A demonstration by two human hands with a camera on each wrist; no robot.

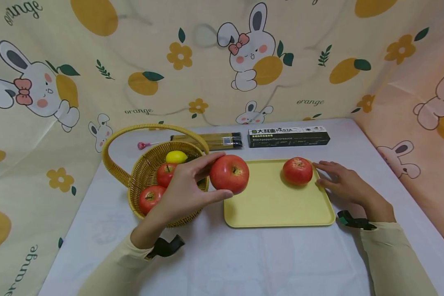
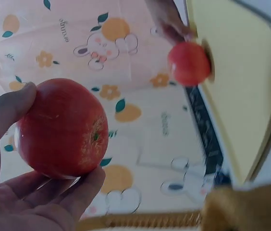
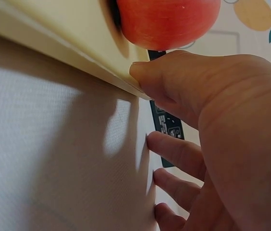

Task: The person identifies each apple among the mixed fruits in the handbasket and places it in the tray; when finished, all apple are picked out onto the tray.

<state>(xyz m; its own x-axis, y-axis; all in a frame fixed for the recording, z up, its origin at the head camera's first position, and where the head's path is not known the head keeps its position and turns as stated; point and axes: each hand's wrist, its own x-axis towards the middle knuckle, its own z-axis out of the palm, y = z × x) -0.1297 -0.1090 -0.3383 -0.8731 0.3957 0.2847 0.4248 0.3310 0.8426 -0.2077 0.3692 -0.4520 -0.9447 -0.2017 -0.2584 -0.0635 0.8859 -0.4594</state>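
Note:
My left hand [image 1: 181, 185] grips a red apple [image 1: 229, 174] between thumb and fingers, held up between the basket and the tray. The left wrist view shows the same apple [image 2: 63, 130] with its stem end facing right. A second red apple [image 1: 297, 170] sits on the yellow tray [image 1: 274, 207], near its back right corner. Beside that corner is my right hand [image 1: 349, 185]. In the right wrist view its thumb [image 3: 162, 74] touches the tray's rim, while the other fingers [image 3: 176, 149] reach down to the white cloth, apart from the apple.
A wicker basket [image 1: 133, 187] with a tall handle stands left of the tray. It contains red apples [image 1: 151, 199] and a yellow lemon [image 1: 176, 157]. Behind lie a pasta box [image 1: 288, 139], a pack of dry noodles [image 1: 214, 142] and a pink lollipop [image 1: 144, 145]. A printed curtain borders the table.

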